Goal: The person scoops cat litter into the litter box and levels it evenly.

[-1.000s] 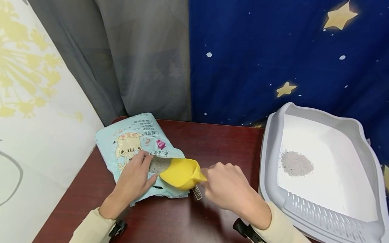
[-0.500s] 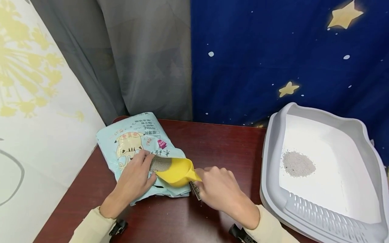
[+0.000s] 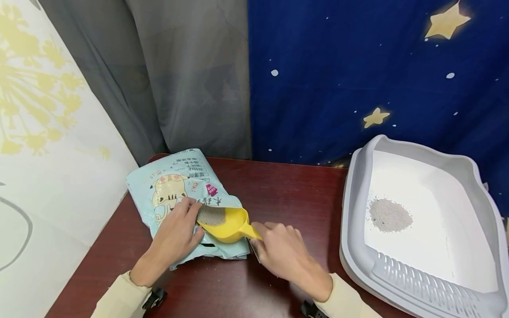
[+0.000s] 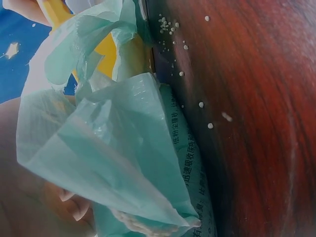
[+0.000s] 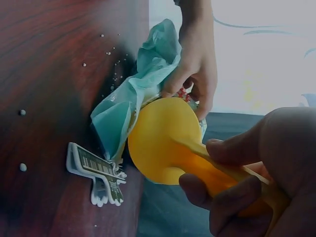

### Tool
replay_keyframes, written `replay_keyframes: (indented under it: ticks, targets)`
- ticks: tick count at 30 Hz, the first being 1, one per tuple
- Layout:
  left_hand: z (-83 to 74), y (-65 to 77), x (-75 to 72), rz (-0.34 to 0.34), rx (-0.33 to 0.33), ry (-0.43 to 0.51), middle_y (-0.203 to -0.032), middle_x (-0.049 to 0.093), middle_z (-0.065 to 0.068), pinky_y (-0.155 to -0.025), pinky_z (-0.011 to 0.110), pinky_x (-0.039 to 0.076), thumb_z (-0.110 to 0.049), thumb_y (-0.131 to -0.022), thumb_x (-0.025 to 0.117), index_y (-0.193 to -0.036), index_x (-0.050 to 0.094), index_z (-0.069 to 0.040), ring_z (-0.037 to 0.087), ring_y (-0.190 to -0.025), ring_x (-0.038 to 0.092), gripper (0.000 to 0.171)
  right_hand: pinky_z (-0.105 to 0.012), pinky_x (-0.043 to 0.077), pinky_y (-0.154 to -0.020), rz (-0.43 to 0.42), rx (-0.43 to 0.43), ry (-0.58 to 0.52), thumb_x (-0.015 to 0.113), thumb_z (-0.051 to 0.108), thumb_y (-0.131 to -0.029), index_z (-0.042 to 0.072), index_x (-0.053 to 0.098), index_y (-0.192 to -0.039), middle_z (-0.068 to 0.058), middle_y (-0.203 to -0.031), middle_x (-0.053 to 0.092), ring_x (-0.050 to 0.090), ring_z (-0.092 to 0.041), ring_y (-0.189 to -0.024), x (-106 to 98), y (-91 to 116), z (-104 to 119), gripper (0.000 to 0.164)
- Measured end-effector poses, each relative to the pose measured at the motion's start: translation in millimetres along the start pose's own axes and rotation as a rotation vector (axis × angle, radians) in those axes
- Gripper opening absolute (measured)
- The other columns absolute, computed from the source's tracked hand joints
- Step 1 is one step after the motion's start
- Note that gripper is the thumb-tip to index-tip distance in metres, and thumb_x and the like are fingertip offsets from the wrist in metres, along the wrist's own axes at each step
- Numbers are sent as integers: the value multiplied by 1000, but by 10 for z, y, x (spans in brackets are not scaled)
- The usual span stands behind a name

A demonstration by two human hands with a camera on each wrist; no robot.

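Observation:
A light blue bag of cat litter (image 3: 145, 174) with a cartoon animal printed on it lies on the table. My left hand (image 3: 176, 232) holds the edge of its open mouth; thumb and fingers bend round the plastic in the right wrist view. By its handle, my right hand (image 3: 282, 254) grips a yellow scoop (image 3: 228, 229), whose front end is inside the bag mouth. Grey-beige litter (image 3: 211, 215) shows at the scoop's front. In the left wrist view the crumpled bag plastic (image 4: 123, 123) covers most of my left fingers.
At right stands a grey litter box (image 3: 355, 212) with a white floor and a small litter pile (image 3: 389, 215). A white piece with a barcode label (image 5: 94, 165) lies beside the bag. Loose grains dot the dark red table (image 3: 278, 185). Curtains (image 3: 302, 88) hang behind.
My right hand has moved left, pushing the yellow scoop deeper into the bag mouth. More of the barcode-labelled piece is now covered. My left hand stays in place on the bag.

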State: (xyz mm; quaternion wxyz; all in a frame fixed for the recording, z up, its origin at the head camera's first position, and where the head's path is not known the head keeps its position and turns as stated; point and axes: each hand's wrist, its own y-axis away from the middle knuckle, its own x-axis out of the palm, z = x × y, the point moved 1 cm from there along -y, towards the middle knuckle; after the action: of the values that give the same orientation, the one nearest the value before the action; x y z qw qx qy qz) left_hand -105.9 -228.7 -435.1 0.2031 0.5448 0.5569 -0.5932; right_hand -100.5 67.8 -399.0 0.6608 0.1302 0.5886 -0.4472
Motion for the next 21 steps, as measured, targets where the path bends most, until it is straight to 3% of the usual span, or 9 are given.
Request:
replay_keyframes:
  ticks: [11, 21]
  targets:
    - [19, -3, 4, -1, 13, 2, -122, 59, 20, -85, 49, 58, -8, -85, 70, -130, 66, 12, 34, -101, 61, 50, -35, 41, -45, -29, 0, -19, 86, 22, -93, 12, 79, -124, 2, -79, 66, 60, -19, -56, -10, 97, -43, 33]
    - [21, 3, 1, 11, -4, 8, -122, 59, 20, -85, 49, 58, -8, -85, 70, -130, 66, 12, 34, -102, 61, 49, -33, 40, -46, -24, 2, -48, 87, 20, -93, 15, 78, -116, 7, -75, 59, 55, -12, -57, -45, 155, -46, 25]
